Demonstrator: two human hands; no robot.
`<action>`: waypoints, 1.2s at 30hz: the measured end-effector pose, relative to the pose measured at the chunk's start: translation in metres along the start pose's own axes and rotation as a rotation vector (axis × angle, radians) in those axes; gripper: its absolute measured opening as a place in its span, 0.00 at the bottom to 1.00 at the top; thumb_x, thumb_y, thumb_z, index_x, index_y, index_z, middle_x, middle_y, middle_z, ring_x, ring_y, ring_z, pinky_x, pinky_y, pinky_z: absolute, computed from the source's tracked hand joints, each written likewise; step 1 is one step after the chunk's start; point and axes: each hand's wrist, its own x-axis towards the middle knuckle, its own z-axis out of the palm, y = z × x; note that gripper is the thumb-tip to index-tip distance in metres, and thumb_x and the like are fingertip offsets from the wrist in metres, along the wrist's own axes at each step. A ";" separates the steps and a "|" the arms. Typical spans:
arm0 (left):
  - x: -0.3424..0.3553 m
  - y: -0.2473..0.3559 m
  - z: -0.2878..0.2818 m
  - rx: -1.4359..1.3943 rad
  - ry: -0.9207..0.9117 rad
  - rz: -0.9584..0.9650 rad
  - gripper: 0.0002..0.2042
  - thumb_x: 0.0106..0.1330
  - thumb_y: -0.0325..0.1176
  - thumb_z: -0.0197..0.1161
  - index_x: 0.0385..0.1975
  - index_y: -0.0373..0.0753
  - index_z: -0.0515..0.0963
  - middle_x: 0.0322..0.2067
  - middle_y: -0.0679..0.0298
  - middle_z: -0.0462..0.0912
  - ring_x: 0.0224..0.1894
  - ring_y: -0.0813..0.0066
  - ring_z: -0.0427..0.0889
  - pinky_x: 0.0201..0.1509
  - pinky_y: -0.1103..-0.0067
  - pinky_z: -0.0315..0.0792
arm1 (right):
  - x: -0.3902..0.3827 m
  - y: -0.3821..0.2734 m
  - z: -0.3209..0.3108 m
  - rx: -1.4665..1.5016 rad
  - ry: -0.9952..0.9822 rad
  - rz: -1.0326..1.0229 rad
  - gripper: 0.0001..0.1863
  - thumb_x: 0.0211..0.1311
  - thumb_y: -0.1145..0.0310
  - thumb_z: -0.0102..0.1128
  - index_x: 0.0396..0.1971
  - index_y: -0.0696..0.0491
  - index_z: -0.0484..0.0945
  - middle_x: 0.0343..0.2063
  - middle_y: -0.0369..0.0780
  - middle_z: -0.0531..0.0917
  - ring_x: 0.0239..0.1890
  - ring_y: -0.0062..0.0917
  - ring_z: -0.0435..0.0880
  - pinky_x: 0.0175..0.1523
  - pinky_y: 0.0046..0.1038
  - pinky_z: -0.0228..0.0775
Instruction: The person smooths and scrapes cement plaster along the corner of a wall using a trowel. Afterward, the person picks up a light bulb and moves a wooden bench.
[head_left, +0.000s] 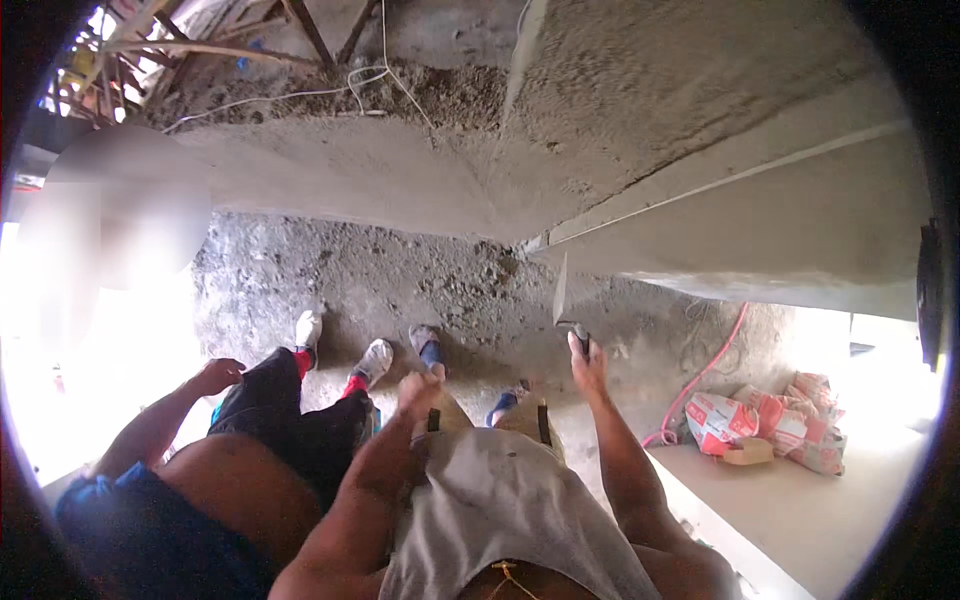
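My right hand [585, 360] grips the dark handle of a metal trowel [560, 295], its blade pointing up toward the wall corner where the grey plastered wall [720, 230] meets the back ledge [360, 175]. My left hand [415, 398] is closed by the left leg of my light shorts, against my thigh; whether anything is inside its fingers I cannot make out. My feet in dark footwear stand on the rough, gritty concrete floor [340, 270].
A co-worker [160, 480] stands close at my left, in dark trousers and white shoes. Red-and-white sacks [760, 420] and a pink hose [720, 360] lie at right. Wooden poles [210, 50] and white cables [385, 75] lie across the top left.
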 end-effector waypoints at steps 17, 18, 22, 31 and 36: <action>-0.035 0.106 0.015 0.187 -0.264 -0.387 0.33 0.51 0.45 0.61 0.58 0.38 0.63 0.56 0.52 0.66 0.59 0.52 0.60 0.58 0.56 0.60 | 0.111 0.124 0.077 0.170 0.133 -0.019 0.16 0.64 0.62 0.47 0.34 0.62 0.74 0.22 0.47 0.78 0.24 0.35 0.76 0.31 0.33 0.67; -0.034 0.105 0.021 0.186 -0.254 -0.426 0.34 0.50 0.45 0.60 0.58 0.37 0.63 0.55 0.52 0.67 0.60 0.53 0.59 0.59 0.58 0.59 | 0.114 0.125 0.083 0.063 0.108 -0.060 0.16 0.64 0.61 0.47 0.35 0.61 0.75 0.24 0.49 0.79 0.27 0.40 0.79 0.33 0.34 0.68; -0.031 0.114 0.037 0.211 -0.246 -0.441 0.33 0.51 0.46 0.60 0.57 0.37 0.64 0.54 0.54 0.67 0.58 0.55 0.63 0.57 0.58 0.61 | 0.115 0.168 0.105 -0.098 0.047 0.054 0.16 0.65 0.62 0.48 0.34 0.62 0.75 0.22 0.49 0.79 0.24 0.37 0.79 0.31 0.33 0.68; -0.025 0.108 0.041 0.224 -0.228 -0.448 0.34 0.48 0.44 0.65 0.57 0.39 0.65 0.54 0.54 0.68 0.55 0.55 0.66 0.55 0.59 0.65 | 0.107 0.146 0.120 -0.002 0.186 0.020 0.14 0.64 0.63 0.51 0.34 0.61 0.75 0.23 0.49 0.79 0.24 0.34 0.78 0.29 0.32 0.67; -0.025 0.097 0.037 0.242 -0.260 -0.460 0.33 0.50 0.44 0.63 0.56 0.37 0.65 0.54 0.53 0.68 0.55 0.55 0.66 0.56 0.59 0.63 | 0.103 0.137 0.118 0.183 0.145 0.082 0.14 0.65 0.65 0.48 0.35 0.61 0.75 0.25 0.49 0.79 0.27 0.36 0.78 0.33 0.33 0.68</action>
